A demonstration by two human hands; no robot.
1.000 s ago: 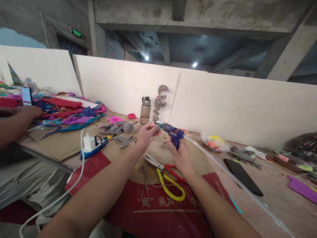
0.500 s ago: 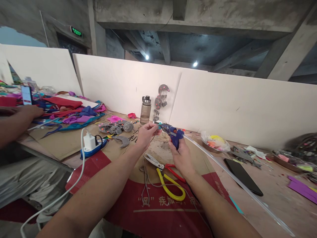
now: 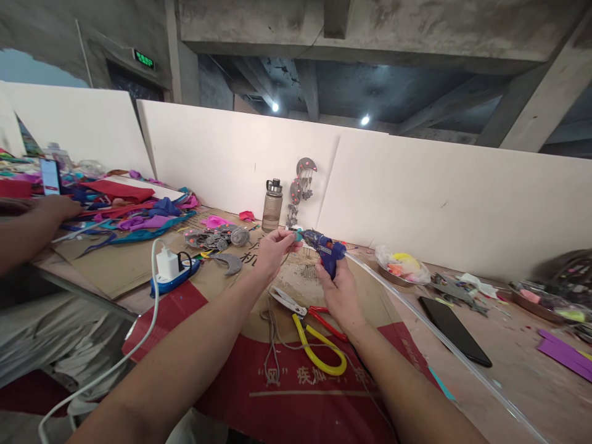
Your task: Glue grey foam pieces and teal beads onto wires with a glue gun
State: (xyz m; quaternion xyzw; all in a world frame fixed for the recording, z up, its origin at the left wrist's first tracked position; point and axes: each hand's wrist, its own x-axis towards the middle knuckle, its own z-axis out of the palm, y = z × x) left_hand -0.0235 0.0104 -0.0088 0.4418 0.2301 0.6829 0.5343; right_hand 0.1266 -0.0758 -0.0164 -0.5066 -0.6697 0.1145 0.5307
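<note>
My left hand pinches a small teal piece between thumb and fingertips, in the middle of the view. Close against that piece is the nozzle of a blue glue gun, whose handle my right hand grips. A long clear glue stick runs out of the gun's back toward the lower right. Below my hands, scissors with yellow handles and a tool with red handles lie on the cardboard, beside a loose grey cord.
A water bottle stands near a grey hanging ornament by the white board. Grey felt pieces and a blue power strip lie left; a black phone and a bowl lie right. Another person's arm reaches in at left.
</note>
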